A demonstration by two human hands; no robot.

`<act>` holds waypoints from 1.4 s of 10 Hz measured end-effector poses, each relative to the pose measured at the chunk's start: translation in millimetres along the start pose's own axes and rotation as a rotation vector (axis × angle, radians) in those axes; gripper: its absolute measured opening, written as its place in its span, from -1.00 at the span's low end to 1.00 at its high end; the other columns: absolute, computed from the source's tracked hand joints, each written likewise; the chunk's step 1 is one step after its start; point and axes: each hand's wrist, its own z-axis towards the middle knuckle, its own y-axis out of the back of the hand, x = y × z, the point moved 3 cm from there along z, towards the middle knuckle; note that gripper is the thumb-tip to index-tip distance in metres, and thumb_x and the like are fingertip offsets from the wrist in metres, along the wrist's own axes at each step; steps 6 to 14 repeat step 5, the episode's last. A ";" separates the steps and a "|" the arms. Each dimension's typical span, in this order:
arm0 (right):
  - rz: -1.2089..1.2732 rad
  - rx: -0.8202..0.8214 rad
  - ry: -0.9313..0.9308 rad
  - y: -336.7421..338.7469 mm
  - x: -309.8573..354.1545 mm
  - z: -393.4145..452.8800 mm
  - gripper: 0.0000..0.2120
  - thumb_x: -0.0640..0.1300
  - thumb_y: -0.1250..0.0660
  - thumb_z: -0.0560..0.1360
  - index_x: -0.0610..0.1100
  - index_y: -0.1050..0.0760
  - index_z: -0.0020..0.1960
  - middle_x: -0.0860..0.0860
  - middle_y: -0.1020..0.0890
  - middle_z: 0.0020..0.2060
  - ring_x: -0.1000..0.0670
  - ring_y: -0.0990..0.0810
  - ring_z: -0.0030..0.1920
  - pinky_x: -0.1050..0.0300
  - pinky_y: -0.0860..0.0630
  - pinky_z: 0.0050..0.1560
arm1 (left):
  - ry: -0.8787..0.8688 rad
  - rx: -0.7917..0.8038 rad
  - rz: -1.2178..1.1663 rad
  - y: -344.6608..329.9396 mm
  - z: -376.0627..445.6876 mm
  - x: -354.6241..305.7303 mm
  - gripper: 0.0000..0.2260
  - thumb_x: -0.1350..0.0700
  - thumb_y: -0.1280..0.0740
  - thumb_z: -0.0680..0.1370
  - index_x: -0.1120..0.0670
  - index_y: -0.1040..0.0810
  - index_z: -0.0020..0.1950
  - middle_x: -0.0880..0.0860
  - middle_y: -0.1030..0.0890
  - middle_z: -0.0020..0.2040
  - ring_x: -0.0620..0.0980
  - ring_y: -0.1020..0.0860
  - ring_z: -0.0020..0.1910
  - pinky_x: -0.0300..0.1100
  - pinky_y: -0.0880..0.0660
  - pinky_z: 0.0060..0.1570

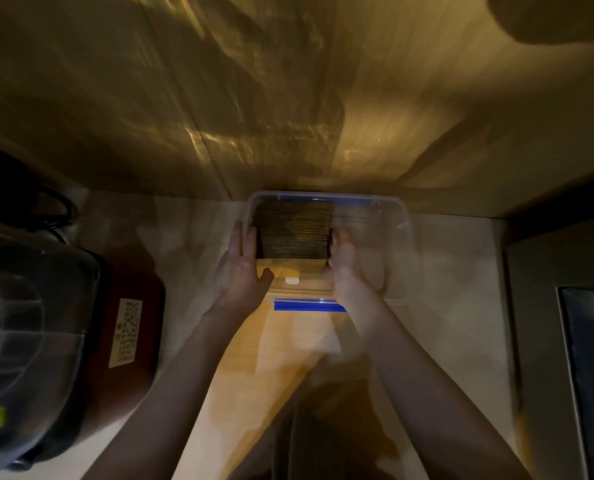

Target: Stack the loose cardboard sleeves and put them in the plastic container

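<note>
A thick stack of brown cardboard sleeves (293,230) sits edge-up in the left half of the clear plastic container (397,216), which stands against the wall. My left hand (241,263) presses flat on the stack's left side, fingers outside the container's left wall or at it; I cannot tell which. My right hand (345,268) presses the stack's right side from inside the container. Both hands squeeze the stack between them. The stack's bottom is hidden behind the container's near wall.
A strip of blue tape (309,305) lies on the pale counter just in front of the container. A dark red appliance (129,327) with a white label and a clear-lidded machine (28,323) stand at the left. A dark panel (590,368) rises at the right.
</note>
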 end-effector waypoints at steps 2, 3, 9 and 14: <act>-0.003 -0.046 0.140 14.7 32.4 -25.2 -0.59 -0.07 0.02 0.61 -0.23 -0.26 0.38 -0.15 -0.39 0.39 -0.08 -0.35 0.38 0.09 -0.23 0.34 | -0.014 0.048 0.162 15.5 -1.8 -10.5 -0.30 0.04 -0.33 0.44 0.07 -0.03 0.47 0.17 0.10 0.53 0.20 -0.06 0.48 0.01 -0.18 0.40; -0.074 -0.021 0.295 25.9 59.1 -59.6 -0.68 -0.16 -0.07 0.58 -0.28 -0.38 0.25 -0.18 -0.56 0.13 -0.07 -0.58 0.07 0.10 -0.43 0.19 | -0.027 0.081 0.146 37.2 -2.8 -27.3 -0.44 0.04 -0.31 0.46 0.04 -0.21 0.42 0.18 -0.06 0.51 0.20 -0.20 0.42 0.02 -0.27 0.33; -0.063 0.102 0.777 41.7 139.9 -162.2 -0.73 -0.31 -0.14 0.52 -0.08 -0.56 -0.18 0.03 -0.71 -0.40 0.09 -0.68 -0.27 0.24 -0.58 -0.06 | -0.272 0.100 -0.118 113.7 -11.8 -86.2 -0.78 0.12 -0.25 0.51 0.08 -0.56 0.12 0.11 -0.61 0.10 -0.03 -0.52 0.01 -0.21 -0.39 -0.01; -0.063 0.102 0.777 41.7 139.9 -162.2 -0.73 -0.31 -0.14 0.52 -0.08 -0.56 -0.18 0.03 -0.71 -0.40 0.09 -0.68 -0.27 0.24 -0.58 -0.06 | -0.272 0.100 -0.118 113.7 -11.8 -86.2 -0.78 0.12 -0.25 0.51 0.08 -0.56 0.12 0.11 -0.61 0.10 -0.03 -0.52 0.01 -0.21 -0.39 -0.01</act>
